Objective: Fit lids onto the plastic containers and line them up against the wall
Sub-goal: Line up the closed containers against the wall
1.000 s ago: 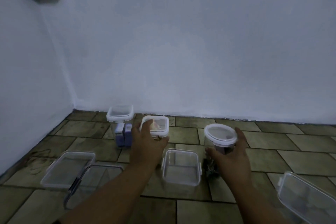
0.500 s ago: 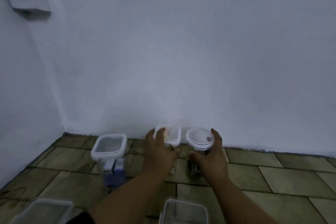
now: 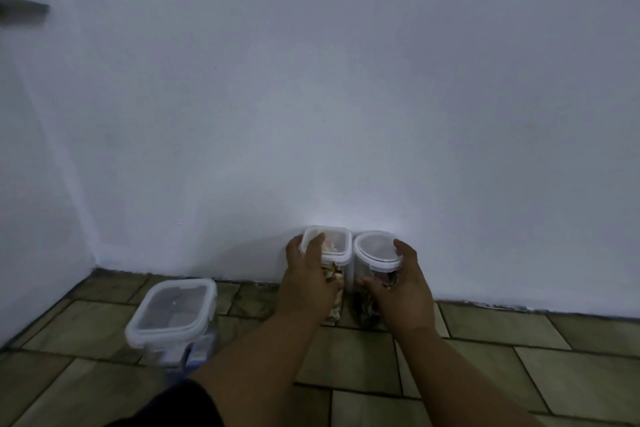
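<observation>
Two lidded clear plastic containers stand side by side on the tiled floor, right against the white wall. My left hand grips the square-lidded container, which holds pale, crumpled contents. The round-lidded container has dark contents, and my right hand is wrapped around it. The two containers touch or nearly touch each other. A third container, larger, with a square clip lid, stands further left and nearer to me, away from the wall.
The white side wall meets the back wall in a corner at the left. A dark fitting juts from the side wall high up. Brown floor tiles stretch along the wall to the right.
Both hands have pushed their containers forward until they stand at the wall. The view has tilted up and moved closer, so the open containers and loose lids near me have dropped out of sight.
</observation>
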